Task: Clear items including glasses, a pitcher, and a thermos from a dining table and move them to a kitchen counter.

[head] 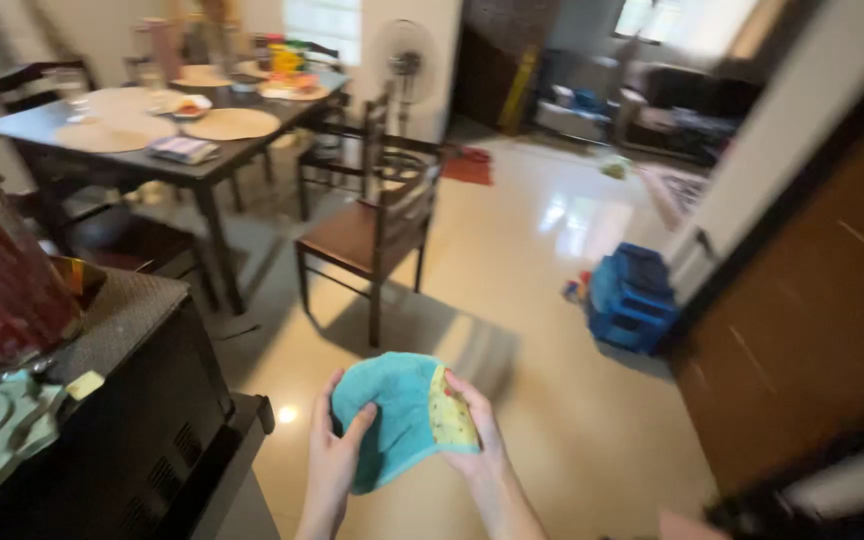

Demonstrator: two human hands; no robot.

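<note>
I hold a teal cloth (392,415) in front of me with both hands, low in the middle of the view. My left hand (335,455) grips its left edge with the thumb on top. My right hand (477,445) grips the right side, where a yellowish patterned part (449,412) of the cloth shows. The cloth hangs bunched between the hands over the shiny tiled floor (542,330).
A black appliance (142,420) with clutter on top stands at my left. Beyond it are a dark dining table (122,165) with placemats and dishes, a wooden chair (377,225), a standing fan (404,62), a blue crate (632,295) and a brown door (812,320).
</note>
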